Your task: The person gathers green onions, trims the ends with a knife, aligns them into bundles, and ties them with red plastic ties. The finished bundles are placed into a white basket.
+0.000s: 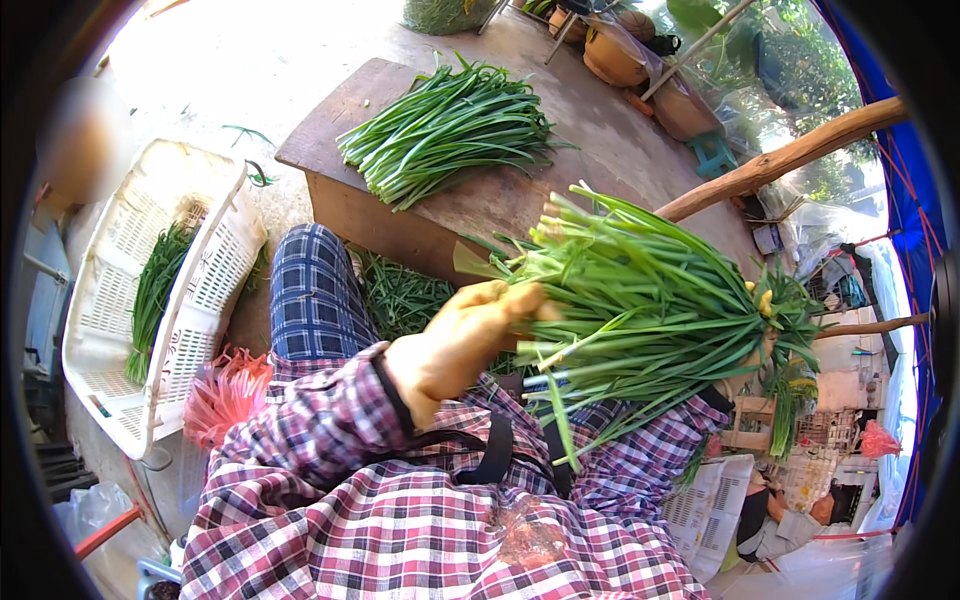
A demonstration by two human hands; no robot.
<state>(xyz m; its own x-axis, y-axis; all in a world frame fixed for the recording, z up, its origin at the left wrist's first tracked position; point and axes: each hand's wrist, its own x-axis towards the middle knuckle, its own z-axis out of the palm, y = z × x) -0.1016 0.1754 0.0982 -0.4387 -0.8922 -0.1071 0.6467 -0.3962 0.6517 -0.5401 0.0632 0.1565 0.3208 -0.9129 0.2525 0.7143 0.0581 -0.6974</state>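
Observation:
A large bunch of green Chinese chives (652, 315) is gripped near its leafy end by my left hand (763, 315), mostly hidden behind the stalks. My right hand (461, 337) is at the pale cut ends of the bunch, its fingers bent at some stalks; motion blurs it, and whether it holds any cannot be told. Both hands look yellowish, perhaps gloved. Beyond them a pile of chives (450, 131) lies on a low wooden table (337, 127). More chives (159, 292) stand in a white plastic crate (191, 300) at the left.
Pink plastic strips (229, 397) hang beside the crate. Loose green leaves (405, 296) lie below the table's near edge. A wooden pole (787, 161) slants in from the right. Clay pots (615, 56) stand at the back. Another crate (709, 502) is at the lower right.

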